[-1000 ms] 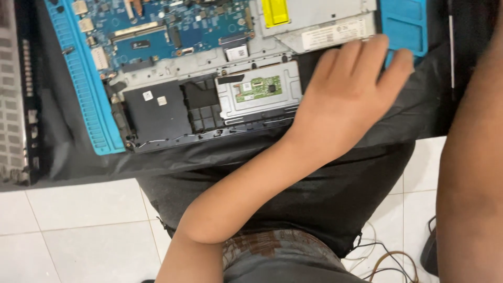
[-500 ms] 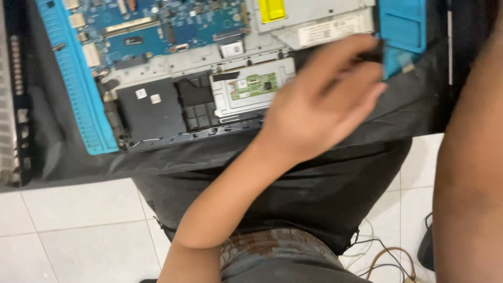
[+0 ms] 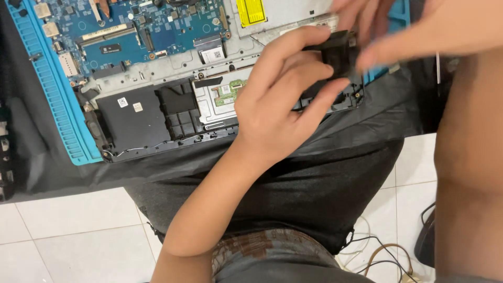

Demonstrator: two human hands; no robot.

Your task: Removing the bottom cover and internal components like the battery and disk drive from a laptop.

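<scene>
Left hand (image 3: 277, 105) has lifted a black part (image 3: 335, 52)
</scene>
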